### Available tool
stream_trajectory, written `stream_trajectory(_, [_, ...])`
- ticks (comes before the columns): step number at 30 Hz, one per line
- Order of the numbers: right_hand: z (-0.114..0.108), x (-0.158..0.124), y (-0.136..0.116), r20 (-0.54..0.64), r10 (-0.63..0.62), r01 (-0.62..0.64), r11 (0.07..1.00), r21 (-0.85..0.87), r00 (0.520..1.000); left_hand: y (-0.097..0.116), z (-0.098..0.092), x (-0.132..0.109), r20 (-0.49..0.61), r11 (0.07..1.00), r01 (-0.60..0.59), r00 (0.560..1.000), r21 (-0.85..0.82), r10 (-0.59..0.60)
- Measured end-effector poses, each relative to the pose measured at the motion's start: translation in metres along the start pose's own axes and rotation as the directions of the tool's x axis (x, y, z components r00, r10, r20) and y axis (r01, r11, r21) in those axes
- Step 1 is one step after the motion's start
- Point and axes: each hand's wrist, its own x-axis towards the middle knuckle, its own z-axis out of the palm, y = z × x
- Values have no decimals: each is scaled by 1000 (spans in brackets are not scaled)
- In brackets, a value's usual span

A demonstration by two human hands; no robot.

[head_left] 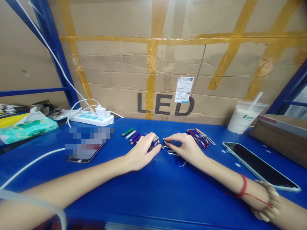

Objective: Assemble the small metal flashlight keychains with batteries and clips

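Note:
My left hand (145, 150) is curled at the middle of the blue table, its fingers around a small dark metal tube (152, 147) that they partly hide. Green (128, 132), silver (130, 134) and purple (135, 137) tubes, like mini flashlights, lie just beyond it. Facing it, my right hand (188, 147) pinches a small metal clip (166, 142) between thumb and forefinger. Under this hand are loose carabiners, one silver (173, 153) and one blue (179, 164). Beyond its knuckles lies a pile of red, blue and silver tubes with carabiners (200, 137).
A white power strip (90, 118) and a phone (90, 150) with a cable are at left, near a tissue pack (27, 127). At right are another phone (260, 166), a drink cup with straw (244, 116) and a cardboard box (283, 137). Taped cardboard (115, 70) stands behind.

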Motion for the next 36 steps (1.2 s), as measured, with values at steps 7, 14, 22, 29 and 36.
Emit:
stream_trajectory(7, [-2, -1, -3, -73, 151, -133, 970, 206, 986, -7, 1, -1, 26, 998, -67, 997, 20, 66])
stream_trajectory(14, [1, -1, 1, -63, 306, -245, 854, 459, 950, -8, 2, -2, 19, 997, -47, 999, 53, 47])
stream_trajectory(22, [-1, -1, -2, -2, 398, -320, 740, 592, 917, 1, 1, 0, 39, 992, -90, 995, 89, 87])
stream_trajectory(29, [-7, -4, -29, -133, 261, -124, 773, 622, 956, 0, 2, -1, 38, 983, -125, 992, 137, 121])
stream_trajectory(36, [-8, -8, -31, -130, 229, -125, 834, 537, 965, 1, 1, -3, 28, 982, -148, 989, 117, 145])
